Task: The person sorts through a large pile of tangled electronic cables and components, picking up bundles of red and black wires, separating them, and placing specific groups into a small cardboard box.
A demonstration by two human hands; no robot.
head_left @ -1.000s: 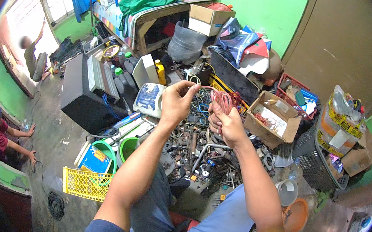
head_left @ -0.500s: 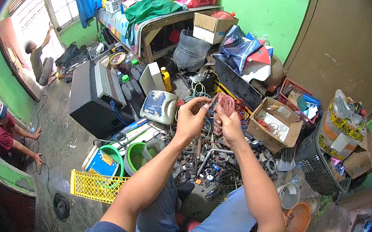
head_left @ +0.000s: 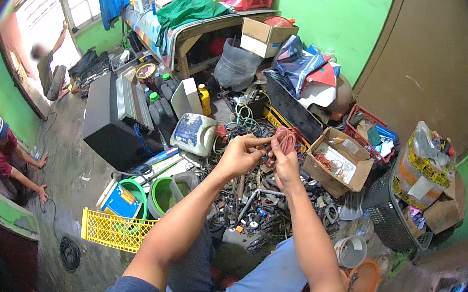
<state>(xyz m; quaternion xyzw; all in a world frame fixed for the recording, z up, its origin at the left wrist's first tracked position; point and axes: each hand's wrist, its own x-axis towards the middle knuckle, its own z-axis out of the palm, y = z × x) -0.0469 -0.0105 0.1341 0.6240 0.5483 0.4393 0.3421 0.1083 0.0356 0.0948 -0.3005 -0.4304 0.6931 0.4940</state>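
A bundle of reddish-pink wire [head_left: 286,138] is looped into a coil in front of me. My right hand [head_left: 287,168] grips its lower part, the thumb pressed up along the loops. Close beside it, my left hand [head_left: 241,157] has its fingers drawn together, with the index finger reaching to the right thumb. What lies between the left fingertips is too small to make out. Below both hands spreads a heap of small metal and plastic parts [head_left: 264,212]. Tangled cables [head_left: 245,116] lie just beyond the hands.
An open cardboard box [head_left: 355,184] with wire in it stands to the right, near a black basket [head_left: 378,209]. At left are a white jerrycan [head_left: 192,133], green tubs [head_left: 160,195], a yellow crate [head_left: 116,230] and a black cabinet [head_left: 108,124]. Two other people are farther left.
The view has shifted slightly. Both hands remain together at the wire coil; the left index finger now points across to the right thumb, and the coil has turned a little more upright.
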